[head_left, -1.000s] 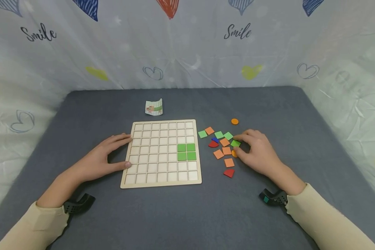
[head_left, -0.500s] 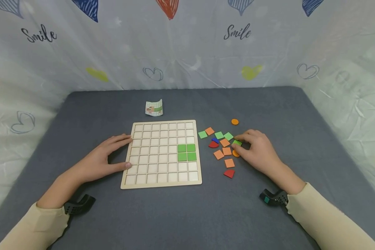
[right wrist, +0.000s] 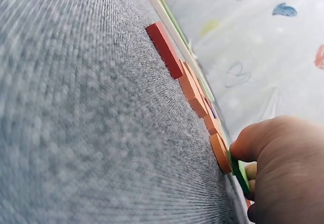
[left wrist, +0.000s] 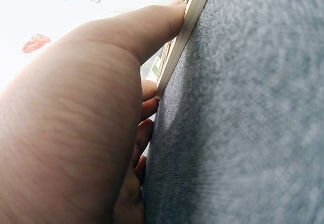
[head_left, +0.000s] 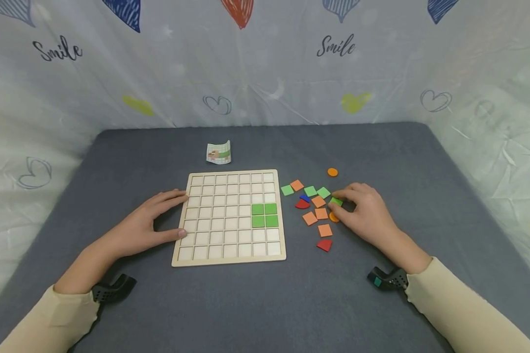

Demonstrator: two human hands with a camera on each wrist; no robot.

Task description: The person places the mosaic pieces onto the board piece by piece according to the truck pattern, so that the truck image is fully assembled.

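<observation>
In the head view, a pale wooden grid board (head_left: 229,264) lies flat with a block of green square tiles (head_left: 264,215) in cells at its right side. My left hand (head_left: 137,230) rests at its left edge, thumb on the rim and fingers extended; the left wrist view shows the thumb (left wrist: 157,27) against the frame. Right of the board, my right hand (head_left: 371,215) pinches a green square tile (head_left: 337,201) between thumb and fingers. That green tile (right wrist: 240,174) stands tilted in the right wrist view, close beside an orange round piece (right wrist: 219,153).
Between board and right hand lie loose orange squares (head_left: 325,230), pale green squares (head_left: 310,191), red pieces (head_left: 324,244) and a blue piece (head_left: 304,198). An orange disc (head_left: 332,172) lies farther back. Behind the board stands a small curled pattern card (head_left: 218,152).
The right thumb and the pinched green tile have shifted slightly to the right, and more of the orange round piece below shows. The left hand stays at the board's edge.
</observation>
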